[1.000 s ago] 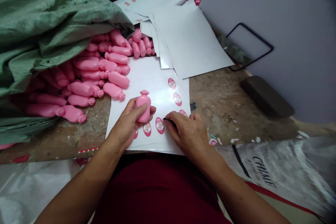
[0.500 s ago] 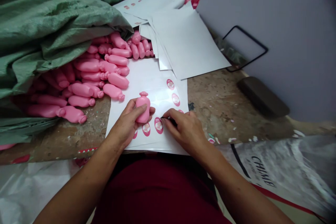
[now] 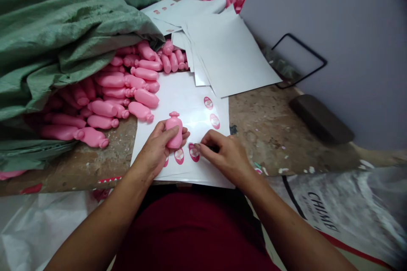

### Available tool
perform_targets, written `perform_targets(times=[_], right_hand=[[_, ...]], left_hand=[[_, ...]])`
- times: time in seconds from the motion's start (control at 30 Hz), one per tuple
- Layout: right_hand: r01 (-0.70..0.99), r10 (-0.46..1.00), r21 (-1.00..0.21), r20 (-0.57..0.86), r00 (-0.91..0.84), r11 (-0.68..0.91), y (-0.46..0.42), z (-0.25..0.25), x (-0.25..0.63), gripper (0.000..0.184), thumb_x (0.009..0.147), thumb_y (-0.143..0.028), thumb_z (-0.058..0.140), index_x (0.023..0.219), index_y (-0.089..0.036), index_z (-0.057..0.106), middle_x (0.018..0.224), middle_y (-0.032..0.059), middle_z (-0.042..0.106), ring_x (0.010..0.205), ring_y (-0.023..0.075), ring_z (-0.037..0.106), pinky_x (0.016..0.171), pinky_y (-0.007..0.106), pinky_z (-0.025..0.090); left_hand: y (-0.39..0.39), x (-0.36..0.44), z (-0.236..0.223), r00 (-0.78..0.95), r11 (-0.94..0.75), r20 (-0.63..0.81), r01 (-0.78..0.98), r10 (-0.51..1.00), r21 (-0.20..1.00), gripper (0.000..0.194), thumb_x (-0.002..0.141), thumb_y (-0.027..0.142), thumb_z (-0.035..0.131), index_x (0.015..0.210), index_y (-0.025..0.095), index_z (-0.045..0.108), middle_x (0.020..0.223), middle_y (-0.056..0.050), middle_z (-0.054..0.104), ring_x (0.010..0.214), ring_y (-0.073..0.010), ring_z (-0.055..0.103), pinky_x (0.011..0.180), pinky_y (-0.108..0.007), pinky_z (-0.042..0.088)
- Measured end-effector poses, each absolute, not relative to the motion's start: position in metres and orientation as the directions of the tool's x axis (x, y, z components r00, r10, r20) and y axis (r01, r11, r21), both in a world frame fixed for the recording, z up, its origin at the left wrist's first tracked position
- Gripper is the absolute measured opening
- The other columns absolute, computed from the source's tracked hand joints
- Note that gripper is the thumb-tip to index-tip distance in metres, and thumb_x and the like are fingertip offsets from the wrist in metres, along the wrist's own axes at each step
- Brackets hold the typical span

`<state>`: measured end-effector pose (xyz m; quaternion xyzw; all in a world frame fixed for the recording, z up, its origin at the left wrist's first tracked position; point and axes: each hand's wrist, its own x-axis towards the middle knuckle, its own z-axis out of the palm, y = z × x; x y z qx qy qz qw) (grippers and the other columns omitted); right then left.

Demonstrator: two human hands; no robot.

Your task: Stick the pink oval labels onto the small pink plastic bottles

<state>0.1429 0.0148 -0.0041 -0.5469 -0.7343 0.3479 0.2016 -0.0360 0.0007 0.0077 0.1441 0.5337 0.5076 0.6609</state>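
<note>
Worn, paint-flecked workbench [image 3: 263,135], glossy white label sheet [image 3: 178,97] on it. Dark tool tip gone from view; your right hand [image 3: 222,153] now bunched, fingertips [image 3: 197,146] at pink oval sticker [image 3: 194,153], pinch unclear. Left hand [image 3: 154,148] curled round pink plastic bottle [image 3: 174,133] over sheet. Green woven sack [image 3: 63,38] slumped on heaped bottles [image 3: 111,93].

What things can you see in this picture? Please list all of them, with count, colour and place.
Plastic bottle: one, pink, in left hand.
Loose bottles: many, pink, heaped left of label sheet.
Label sheet: one, white, under the hands.
Oval labels: five visible, pink, on that sheet.
Stacked sheets: several, white, beyond it.
Woven sack: one, green, left.
Workbench: one, brown, under everything.
Wire frame: one, black, right.
Left hand: grips bottle.
Right hand: beside a label.
</note>
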Motion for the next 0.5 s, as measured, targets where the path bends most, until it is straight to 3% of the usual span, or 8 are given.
perform_targets(times=[0.07,0.17,0.33,0.5], right_hand=[[0.428,0.941,-0.903,-0.172,-0.29,-0.034,0.017,0.002,0.147,0.027,0.082,-0.044,0.063,0.069,-0.022,0.053,0.059,-0.0032,0.055,0.054,0.0121,0.046,0.056,0.027,0.033],[0.215,0.939,-0.965,-0.207,-0.275,-0.15,0.018,0.013,0.15,0.031,0.077,-0.048,0.068,0.069,-0.022,0.053,0.056,-0.0062,0.045,0.05,0.0099,0.038,0.05,0.025,0.03],[0.19,0.921,-0.969,-0.214,-0.326,-0.159,0.017,0.027,0.144,0.022,0.08,-0.043,0.065,0.078,-0.021,0.063,0.059,-0.0047,0.047,0.056,0.011,0.04,0.054,0.026,0.031],[0.178,0.918,-0.976,-0.181,-0.352,-0.125,0.016,0.032,0.138,0.021,0.081,-0.042,0.063,0.077,-0.021,0.063,0.061,-0.0039,0.049,0.057,0.0117,0.041,0.056,0.027,0.032]], left_hand=[[-0.001,-0.036,0.005,-0.086,0.43,-0.54,-0.505,0.837,0.748,0.015,0.089,0.016,0.062,0.103,0.014,0.056,0.093,-0.008,0.072,0.091,-0.0172,0.071,0.086,-0.031,0.056],[-0.004,-0.036,0.004,-0.082,0.419,-0.506,-0.456,0.858,0.785,0.025,0.087,0.021,0.067,0.108,0.015,0.056,0.098,-0.008,0.07,0.086,-0.0149,0.069,0.08,-0.027,0.056],[-0.016,-0.029,0.013,0.011,0.4,-0.452,-0.486,0.892,0.777,0.039,0.087,0.037,0.07,0.12,0.023,0.056,0.098,-0.002,0.065,0.071,-0.0089,0.06,0.061,-0.019,0.05],[-0.024,-0.019,0.027,0.103,0.422,-0.461,-0.611,0.881,0.67,0.046,0.09,0.061,0.057,0.114,0.023,0.061,0.097,-0.004,0.065,0.085,-0.0149,0.064,0.07,-0.024,0.052]])
